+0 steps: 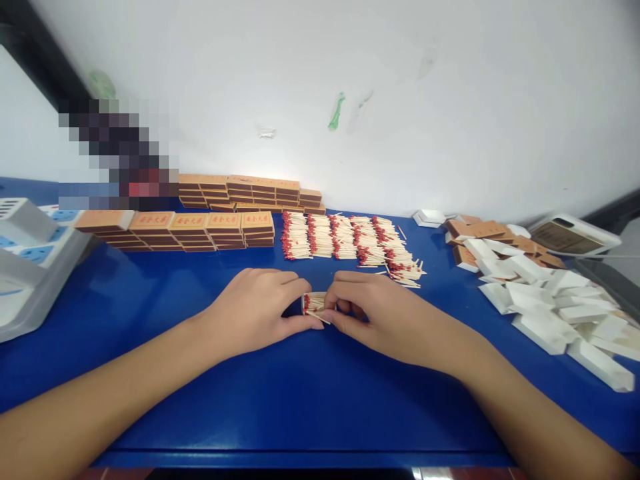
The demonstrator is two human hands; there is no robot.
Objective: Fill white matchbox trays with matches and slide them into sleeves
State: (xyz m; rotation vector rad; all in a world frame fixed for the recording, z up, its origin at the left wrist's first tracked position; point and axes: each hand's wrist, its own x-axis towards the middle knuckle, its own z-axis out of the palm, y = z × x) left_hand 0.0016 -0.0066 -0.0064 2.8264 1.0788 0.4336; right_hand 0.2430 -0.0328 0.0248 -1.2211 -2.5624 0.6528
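Observation:
My left hand [260, 308] and my right hand [373, 310] meet at the middle of the blue table [300, 393]. Between their fingertips they pinch a small white matchbox tray [314, 303] filled with red-tipped matches. Both hands have their fingers closed on it. Behind them lie rows of loose red-tipped matches [345, 239].
Stacks of orange matchboxes [190, 230] stand at the back left, with more stacks [250, 191] against the white wall. A heap of white inner trays [555, 300] and orange sleeves [480, 233] lies at the right. A white power strip [30, 260] sits at the left edge.

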